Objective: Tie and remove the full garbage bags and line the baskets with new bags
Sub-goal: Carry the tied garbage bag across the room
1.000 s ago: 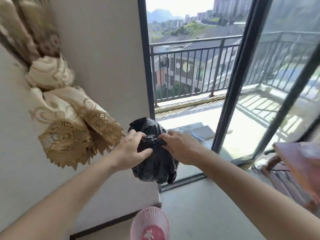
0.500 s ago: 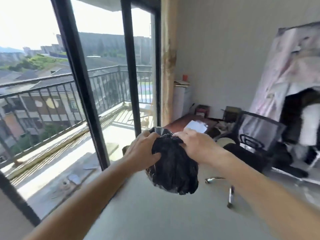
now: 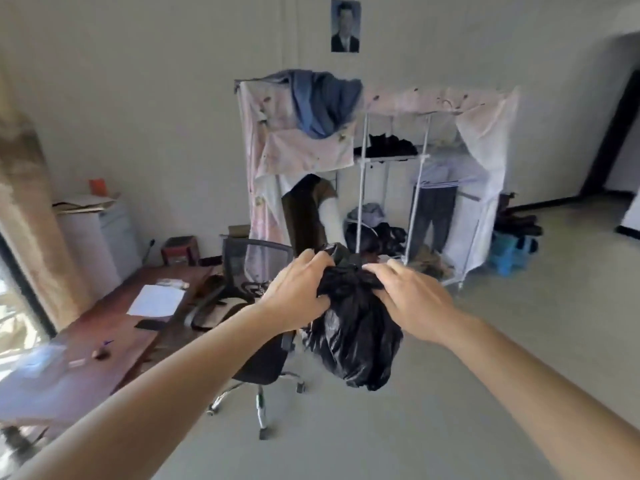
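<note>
Bag: black garbage bag, glossy, crinkled, bulging, neck bunched; hangs mid-air at frame centre.
Hands: left hand and right hand close together, both clamped on its neck.

You're in a lived-in home bedroom: a metal-framed wardrobe with a pale pink fabric cover stands at the wall, dark trousers hanging inside. Left of it sit a reddish-brown wooden desk and a black mesh-backed swivel chair.

Full black garbage bag, neck bunched, hanging in mid-air, glossy, crinkled
</note>
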